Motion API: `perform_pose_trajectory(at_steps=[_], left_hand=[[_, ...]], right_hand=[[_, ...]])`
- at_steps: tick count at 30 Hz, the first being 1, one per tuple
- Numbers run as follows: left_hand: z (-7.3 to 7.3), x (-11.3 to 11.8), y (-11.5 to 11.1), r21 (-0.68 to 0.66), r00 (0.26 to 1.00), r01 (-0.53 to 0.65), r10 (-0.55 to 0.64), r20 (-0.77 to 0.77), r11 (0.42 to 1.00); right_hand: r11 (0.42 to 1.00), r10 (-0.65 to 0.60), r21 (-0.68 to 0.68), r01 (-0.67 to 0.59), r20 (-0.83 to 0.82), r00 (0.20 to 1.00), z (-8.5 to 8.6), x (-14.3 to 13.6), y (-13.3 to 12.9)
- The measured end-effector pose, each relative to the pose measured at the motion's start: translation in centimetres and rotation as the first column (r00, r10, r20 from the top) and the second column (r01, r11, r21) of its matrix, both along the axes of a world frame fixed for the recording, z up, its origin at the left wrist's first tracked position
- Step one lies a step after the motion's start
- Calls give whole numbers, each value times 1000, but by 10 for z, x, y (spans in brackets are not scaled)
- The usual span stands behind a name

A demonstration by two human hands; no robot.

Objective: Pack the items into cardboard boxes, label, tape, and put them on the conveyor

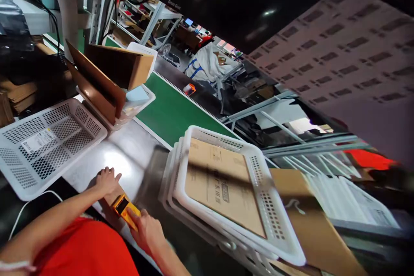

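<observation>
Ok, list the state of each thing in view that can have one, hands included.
Left hand: open, palm down.
Right hand: closed around the yellow device.
Yellow device: held; whether it is on, cannot tell.
Left basket: upright, label inside.
Stacked baskets: nested, the top one holding cardboard.
Printed cardboard: flat.
Brown box: open.
Paper strip: hanging.

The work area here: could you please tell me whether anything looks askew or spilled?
Nothing clearly stands out: the printed cardboard lies within the top basket of the stack, and no spill shows. The slant probably comes from a tilted camera.
</observation>
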State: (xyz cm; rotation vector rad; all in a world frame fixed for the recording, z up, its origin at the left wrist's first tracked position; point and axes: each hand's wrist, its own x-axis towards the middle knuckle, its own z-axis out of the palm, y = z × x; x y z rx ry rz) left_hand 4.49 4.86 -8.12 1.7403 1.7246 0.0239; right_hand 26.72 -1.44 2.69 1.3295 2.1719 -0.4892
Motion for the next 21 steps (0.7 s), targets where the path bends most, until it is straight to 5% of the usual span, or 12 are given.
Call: perform_pose_trajectory(at_steps=[4, 14, 21], left_hand=[[6, 20, -7, 61, 970, -177, 184, -158, 982], [6, 16, 0, 46, 949, -134, 142, -282, 990], [4, 10, 6, 28, 941, -69, 74, -331, 997]], right_hand=[[998, -26, -53, 24, -37, 999, 7, 15, -6], [962, -210, -202, 183, -120, 970, 2, 99, -38], [974, -190, -154, 168, -142, 971, -19, 73, -23]])
